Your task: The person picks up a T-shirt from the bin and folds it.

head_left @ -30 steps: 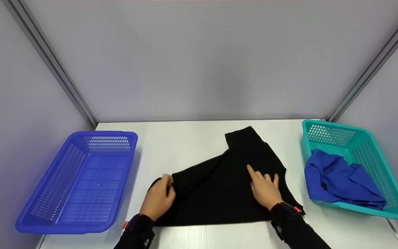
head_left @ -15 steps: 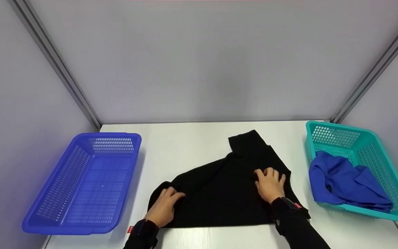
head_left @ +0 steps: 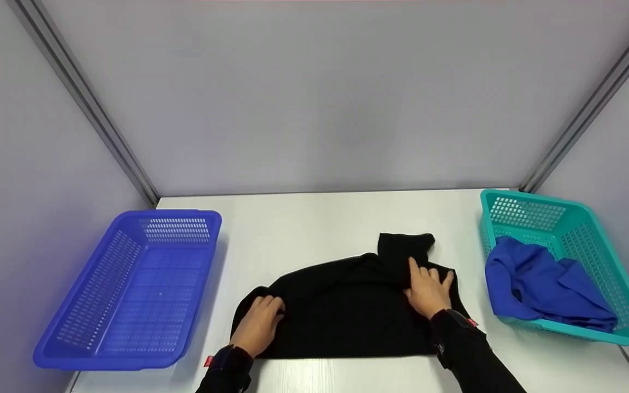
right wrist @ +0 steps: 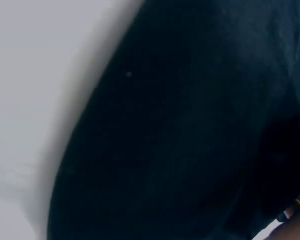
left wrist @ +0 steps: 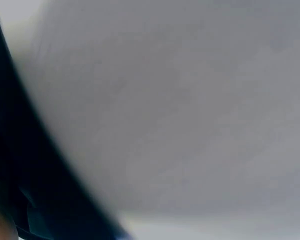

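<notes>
A black T-shirt (head_left: pixel 347 316) lies partly folded on the white table, one short sleeve (head_left: pixel 399 245) sticking up at its far right side. My left hand (head_left: pixel 260 325) grips its left end with bent fingers, beside a rounded fold. At the right side, my right hand (head_left: pixel 428 289) holds the cloth; its index finger lies straight while the thumb is tucked low and mostly hidden. Dark cloth (right wrist: pixel 175 130) fills much of the right wrist view, with bits of fingers at the right edge. In the left wrist view a dark cloth edge (left wrist: pixel 35 150) shows, blurred.
A blue plastic basket (head_left: pixel 194 327) with nothing in it stands on the left. On the right, a teal basket (head_left: pixel 615 262) holds a crumpled blue garment (head_left: pixel 544 284) hanging over its near rim. Grey panels (head_left: pixel 336 98) enclose the white table (head_left: pixel 292 224) at the back and sides.
The shirt's far right part and sleeve have come nearer to me and bunched by my right hand. My left hand has shifted slightly right and nearer, and a rounded fold has formed there.
</notes>
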Demonstrator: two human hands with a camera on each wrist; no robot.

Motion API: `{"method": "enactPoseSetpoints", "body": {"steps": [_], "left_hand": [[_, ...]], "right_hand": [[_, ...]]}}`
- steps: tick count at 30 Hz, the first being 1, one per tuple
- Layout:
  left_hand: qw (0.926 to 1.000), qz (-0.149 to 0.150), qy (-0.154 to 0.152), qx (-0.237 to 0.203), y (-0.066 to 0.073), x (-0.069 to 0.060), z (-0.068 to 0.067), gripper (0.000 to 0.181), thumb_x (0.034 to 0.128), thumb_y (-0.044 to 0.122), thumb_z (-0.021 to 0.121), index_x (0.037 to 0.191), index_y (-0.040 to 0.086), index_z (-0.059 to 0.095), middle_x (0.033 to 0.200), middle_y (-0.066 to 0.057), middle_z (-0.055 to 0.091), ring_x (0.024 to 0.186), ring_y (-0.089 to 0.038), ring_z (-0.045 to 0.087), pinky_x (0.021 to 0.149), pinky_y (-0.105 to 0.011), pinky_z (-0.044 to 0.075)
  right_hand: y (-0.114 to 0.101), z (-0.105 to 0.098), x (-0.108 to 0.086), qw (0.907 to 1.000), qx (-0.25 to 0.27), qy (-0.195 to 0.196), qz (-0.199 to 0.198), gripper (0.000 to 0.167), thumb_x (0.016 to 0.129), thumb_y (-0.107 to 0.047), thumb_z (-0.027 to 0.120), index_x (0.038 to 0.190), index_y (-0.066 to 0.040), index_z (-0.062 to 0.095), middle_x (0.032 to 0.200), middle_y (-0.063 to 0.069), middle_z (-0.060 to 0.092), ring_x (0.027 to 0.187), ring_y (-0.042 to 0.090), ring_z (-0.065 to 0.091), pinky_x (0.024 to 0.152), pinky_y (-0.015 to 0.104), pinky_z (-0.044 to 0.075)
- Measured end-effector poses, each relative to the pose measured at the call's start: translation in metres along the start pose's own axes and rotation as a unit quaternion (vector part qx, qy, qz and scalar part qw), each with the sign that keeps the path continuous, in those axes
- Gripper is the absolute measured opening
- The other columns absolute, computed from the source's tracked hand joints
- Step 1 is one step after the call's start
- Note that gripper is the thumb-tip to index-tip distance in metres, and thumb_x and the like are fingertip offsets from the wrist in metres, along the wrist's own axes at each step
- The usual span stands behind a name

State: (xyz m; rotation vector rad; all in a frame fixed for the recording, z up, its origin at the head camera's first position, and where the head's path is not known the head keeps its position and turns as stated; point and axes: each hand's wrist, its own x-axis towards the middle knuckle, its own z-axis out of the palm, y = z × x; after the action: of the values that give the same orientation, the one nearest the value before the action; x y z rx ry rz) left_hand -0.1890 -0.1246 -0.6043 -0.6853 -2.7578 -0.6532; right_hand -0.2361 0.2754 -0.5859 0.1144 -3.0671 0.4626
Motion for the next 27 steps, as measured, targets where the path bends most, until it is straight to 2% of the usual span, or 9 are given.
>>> {"method": "enactPoseSetpoints", "body": {"steps": [2, 5, 8, 10, 13, 16, 22, 24, 27], "left_hand": [[1.0, -0.003, 0.001, -0.002, 0.0, 0.001, 0.001, 0.016, 0.0931, 0.002, 0.071, 0.095, 0.012, 0.059, 0.091, 0.001, 0.059, 0.089, -0.02, 0.055, 0.079, -0.037, 0.05], [1.0, -0.006, 0.005, -0.005, 0.001, 0.001, 0.002, 0.016, 0.0929, 0.002, 0.071, 0.095, 0.012, 0.059, 0.09, 0.001, 0.06, 0.088, -0.02, 0.055, 0.078, -0.037, 0.05], [0.9998, -0.014, 0.006, -0.008, 0.001, 0.002, 0.003, 0.016, 0.0928, 0.002, 0.071, 0.095, 0.012, 0.059, 0.091, 0.001, 0.06, 0.088, -0.021, 0.055, 0.078, -0.037, 0.051], [0.9997, -0.02, 0.007, -0.01, 0.002, 0.002, 0.003, 0.016, 0.0928, 0.002, 0.071, 0.095, 0.012, 0.059, 0.091, 0.001, 0.061, 0.089, -0.021, 0.055, 0.078, -0.038, 0.051], [0.9996, -0.025, 0.009, -0.012, 0.003, 0.003, 0.003, 0.015, 0.0932, 0.002, 0.071, 0.096, 0.012, 0.059, 0.092, 0.0, 0.061, 0.089, -0.022, 0.055, 0.078, -0.038, 0.051], [0.9995, -0.025, 0.012, -0.013, 0.005, 0.004, 0.002, 0.015, 0.0933, 0.002, 0.07, 0.096, 0.011, 0.059, 0.092, -0.001, 0.061, 0.089, -0.022, 0.055, 0.078, -0.038, 0.051], [0.9995, -0.025, 0.018, -0.008, 0.007, 0.003, 0.001, 0.018, 0.092, 0.001, 0.072, 0.094, 0.012, 0.058, 0.09, -0.001, 0.06, 0.087, -0.024, 0.055, 0.078, -0.038, 0.051], [0.9994, -0.027, 0.018, -0.009, 0.007, 0.003, 0.001, 0.017, 0.0918, 0.001, 0.072, 0.094, 0.011, 0.058, 0.09, -0.002, 0.06, 0.087, -0.024, 0.056, 0.078, -0.039, 0.051], [0.9993, -0.028, 0.019, -0.012, 0.008, 0.004, 0.001, 0.016, 0.0921, 0.002, 0.071, 0.094, 0.011, 0.058, 0.09, -0.002, 0.061, 0.088, -0.024, 0.056, 0.078, -0.039, 0.051]], "right_hand": [[0.001, -0.001, 0.0, 1.0, -0.003, -0.004, 0.002, 0.059, 0.092, -0.014, 0.073, 0.144, 0.003, 0.05, 0.128, 0.028, 0.058, 0.126, 0.052, 0.044, 0.109, 0.081, 0.012], [0.002, 0.002, 0.0, 0.9996, -0.002, 0.027, -0.012, 0.035, 0.089, -0.012, 0.076, 0.12, -0.001, 0.063, 0.119, 0.024, 0.056, 0.123, 0.051, 0.044, 0.11, 0.079, 0.016], [0.004, 0.007, -0.001, 0.997, 0.002, 0.067, -0.039, 0.022, 0.084, -0.007, 0.08, 0.098, -0.007, 0.062, 0.129, 0.025, 0.051, 0.133, 0.054, 0.038, 0.112, 0.077, 0.015], [0.005, 0.008, -0.002, 0.9965, 0.002, 0.067, -0.05, 0.022, 0.083, -0.005, 0.08, 0.094, -0.008, 0.061, 0.144, 0.027, 0.045, 0.141, 0.057, 0.029, 0.113, 0.076, 0.014], [0.006, 0.005, -0.002, 0.9981, 0.005, 0.036, -0.05, 0.022, 0.085, -0.006, 0.078, 0.098, -0.009, 0.061, 0.155, 0.028, 0.039, 0.142, 0.064, 0.023, 0.112, 0.078, 0.012], [0.008, 0.001, -0.002, 0.9989, 0.03, -0.01, -0.035, 0.029, 0.089, -0.014, 0.074, 0.114, -0.009, 0.062, 0.155, 0.028, 0.04, 0.141, 0.064, 0.026, 0.109, 0.082, 0.008], [0.014, -0.007, 0.002, 0.9876, 0.145, -0.06, 0.01, 0.052, 0.106, -0.044, 0.05, 0.141, -0.007, 0.059, 0.158, 0.022, 0.041, 0.148, 0.054, 0.023, 0.11, 0.079, -0.005], [0.014, -0.01, 0.005, 0.9819, 0.182, -0.044, 0.029, 0.05, 0.109, -0.04, 0.043, 0.141, -0.004, 0.057, 0.151, 0.022, 0.049, 0.144, 0.052, 0.033, 0.113, 0.077, 0.0], [0.015, -0.015, 0.01, 0.975, 0.218, -0.016, 0.042, 0.04, 0.11, -0.02, 0.043, 0.142, 0.002, 0.05, 0.134, 0.027, 0.061, 0.129, 0.05, 0.052, 0.113, 0.069, 0.024]]}}
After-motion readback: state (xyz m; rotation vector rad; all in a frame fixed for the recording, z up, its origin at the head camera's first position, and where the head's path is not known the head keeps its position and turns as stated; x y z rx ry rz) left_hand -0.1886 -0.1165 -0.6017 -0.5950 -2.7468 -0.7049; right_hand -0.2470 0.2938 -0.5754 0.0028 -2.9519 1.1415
